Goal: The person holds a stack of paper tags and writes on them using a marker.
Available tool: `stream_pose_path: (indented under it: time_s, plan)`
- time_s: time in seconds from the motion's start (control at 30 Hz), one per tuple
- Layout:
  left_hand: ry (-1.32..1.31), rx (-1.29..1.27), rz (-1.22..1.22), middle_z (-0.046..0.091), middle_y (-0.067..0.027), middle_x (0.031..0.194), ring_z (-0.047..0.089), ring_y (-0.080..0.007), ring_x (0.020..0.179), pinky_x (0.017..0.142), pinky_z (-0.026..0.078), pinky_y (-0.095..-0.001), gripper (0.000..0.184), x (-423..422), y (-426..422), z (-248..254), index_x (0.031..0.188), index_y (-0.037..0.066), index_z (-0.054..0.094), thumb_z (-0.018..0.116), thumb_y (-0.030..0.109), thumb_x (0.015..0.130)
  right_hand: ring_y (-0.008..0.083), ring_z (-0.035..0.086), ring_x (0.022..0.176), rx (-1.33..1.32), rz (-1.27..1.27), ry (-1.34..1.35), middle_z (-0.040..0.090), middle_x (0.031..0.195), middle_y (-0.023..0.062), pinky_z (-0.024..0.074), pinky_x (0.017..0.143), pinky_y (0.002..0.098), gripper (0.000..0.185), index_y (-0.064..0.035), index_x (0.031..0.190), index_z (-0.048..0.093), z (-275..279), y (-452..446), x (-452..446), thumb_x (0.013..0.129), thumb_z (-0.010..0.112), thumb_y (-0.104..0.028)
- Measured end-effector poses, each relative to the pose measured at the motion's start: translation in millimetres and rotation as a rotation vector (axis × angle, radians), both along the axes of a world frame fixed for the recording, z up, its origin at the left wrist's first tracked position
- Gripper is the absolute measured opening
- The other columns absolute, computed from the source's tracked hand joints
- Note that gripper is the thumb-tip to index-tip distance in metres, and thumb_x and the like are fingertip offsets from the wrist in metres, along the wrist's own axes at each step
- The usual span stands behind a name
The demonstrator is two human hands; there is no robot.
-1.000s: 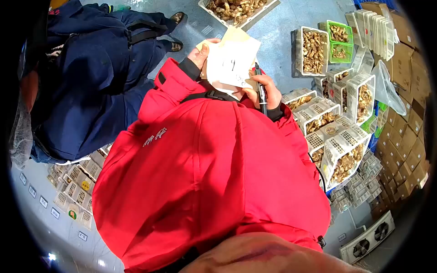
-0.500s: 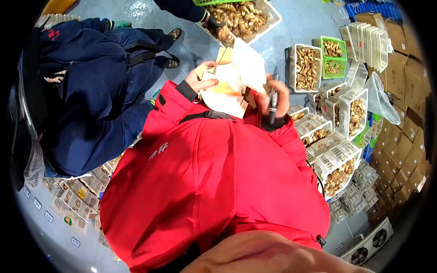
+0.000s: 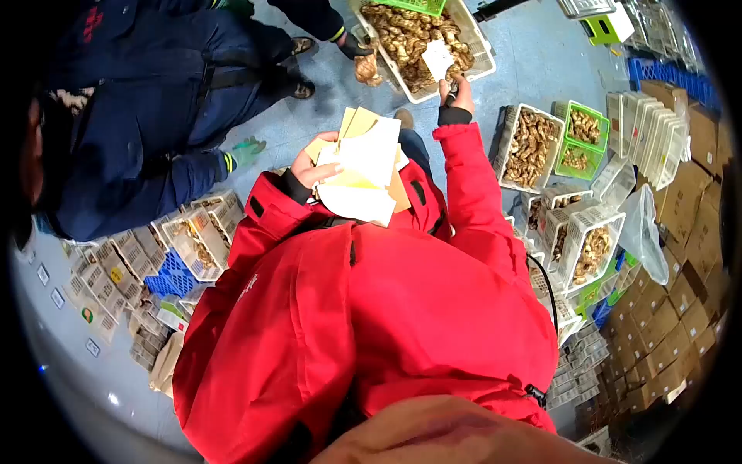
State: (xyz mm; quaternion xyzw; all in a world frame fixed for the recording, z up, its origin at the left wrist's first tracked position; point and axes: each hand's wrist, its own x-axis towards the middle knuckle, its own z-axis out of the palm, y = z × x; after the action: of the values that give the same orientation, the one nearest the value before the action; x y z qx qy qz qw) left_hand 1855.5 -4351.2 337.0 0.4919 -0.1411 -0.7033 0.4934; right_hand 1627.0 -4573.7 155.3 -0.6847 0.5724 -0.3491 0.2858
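White slip point(image 3: 438, 59) is positioned just beyond curled right hand point(image 3: 462, 97), the nearer one, over crate point(image 3: 485, 65); pinch can't be confirmed. Paper stack point(image 3: 369, 158) is pinched in left hand point(image 3: 307, 168).

Jacket point(image 3: 440, 301), centre: red cloth, smooth, faint sheen, creased.
Sheets point(image 3: 371, 155), 12 o'clock: paper, white and buff, matt.
Crate point(image 3: 482, 63), toward 1 o'clock: white plastic, perforated; contents point(image 3: 398, 35) rough, knobbly.
Bag point(image 3: 643, 232), 3 o'clock: translucent plastic film, glossy, crumpled.
Cartons point(image 3: 657, 332), 4 o'clock: brown cardboard, matt.
Workwear point(image 3: 116, 139), 10 o'clock: navy cloth, matt.
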Motion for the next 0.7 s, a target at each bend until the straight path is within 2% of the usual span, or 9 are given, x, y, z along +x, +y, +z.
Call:
stream_pose_path:
  time_s: [0.07,0.1,0.13,0.23,0.3,0.33,0.47,0.63,0.7]
  plan:
    - [0.03,-0.192,0.063,0.053,-0.0137,0.115,0.054,-0.0208,0.105,0.093,0.041,-0.0337,0.054,-5,2,-14,0.124,-0.001,0.038,0.059,0.0,0.075,0.0206,0.061,0.076,0.04,0.02,-0.182,0.062,0.083,0.011,0.0478,0.072,0.0303,0.021,-0.0073,0.097,0.059,60,24,8,0.084,0.063,-0.024]
    - [0.079,-0.087,0.071,0.054,-0.012,0.115,0.054,-0.0198,0.105,0.092,0.042,-0.0325,0.053,-5,-1,-6,0.124,-0.001,0.039,0.059,-0.001,0.075,0.018,0.061,0.08,0.245,0.073,-0.361,0.063,0.086,0.0096,0.0485,0.071,0.0302,0.021,-0.0044,0.1,0.057,78,35,3,0.087,0.059,-0.02]
    - [0.068,-0.088,0.061,0.055,-0.0112,0.114,0.054,-0.0189,0.104,0.091,0.042,-0.0318,0.053,-4,-1,-2,0.124,0.0,0.039,0.06,0.0,0.075,0.0178,0.062,0.079,0.454,0.088,-0.634,0.063,0.087,0.0111,0.0492,0.069,0.0288,0.024,-0.0014,0.104,0.055,141,52,14,0.089,0.056,-0.02]
    - [-0.045,-0.043,-0.027,0.056,-0.009,0.11,0.054,-0.0166,0.102,0.088,0.044,-0.0299,0.053,0,-8,5,0.123,0.001,0.04,0.063,0.002,0.075,0.0205,0.063,0.073,0.697,0.238,-0.883,0.061,0.086,0.0147,0.0524,0.065,0.0314,0.041,0.0029,0.109,0.052,211,93,14,0.093,0.045,-0.035]
    - [-0.071,-0.117,-0.049,0.057,-0.0076,0.107,0.055,-0.0148,0.099,0.086,0.045,-0.0282,0.052,4,-4,-10,0.122,0.002,0.04,0.064,0.002,0.075,0.0212,0.063,0.071,0.673,0.351,-0.954,0.061,0.086,0.0147,0.0534,0.064,0.0333,0.047,0.0045,0.11,0.051,239,124,26,0.093,0.043,-0.038]
    - [-0.066,-0.11,-0.054,0.057,-0.0075,0.107,0.056,-0.0145,0.099,0.085,0.045,-0.0278,0.053,6,-4,-5,0.122,0.002,0.04,0.064,0.002,0.075,0.0241,0.063,0.074,0.722,0.38,-0.8,0.059,0.091,0.0216,0.0539,0.064,0.0355,0.054,0.0043,0.114,0.047,243,137,25,0.093,0.038,-0.045]
    - [-0.121,-0.108,-0.032,0.058,-0.0077,0.105,0.057,-0.0138,0.096,0.083,0.046,-0.0269,0.051,13,8,-7,0.121,0.002,0.041,0.064,0.003,0.076,0.0083,0.053,0.055,0.811,0.185,-0.613,0.059,0.071,0.0039,0.0435,0.052,0.0225,0.015,-0.0011,0.095,0.057,256,192,32,0.088,0.055,-0.014]
    - [-0.156,-0.113,-0.062,0.058,-0.0081,0.107,0.057,-0.015,0.097,0.085,0.045,-0.0281,0.05,18,18,-3,0.123,0.001,0.041,0.063,0.003,0.078,0.0105,0.057,0.061,0.329,0.112,-0.465,0.06,0.072,0.005,0.0452,0.058,0.0234,0.011,-0.0014,0.091,0.06,244,213,35,0.081,0.061,-0.004]
    - [-0.094,-0.097,-0.076,0.058,-0.0091,0.106,0.057,-0.016,0.097,0.085,0.045,-0.0282,0.049,24,21,-5,0.122,0.001,0.04,0.061,0.003,0.078,0.0198,0.06,0.068,-0.114,0.493,-0.197,0.062,0.075,0.0084,0.0474,0.064,0.0283,0.014,-0.0039,0.087,0.062,236,201,36,0.074,0.066,-0.001]
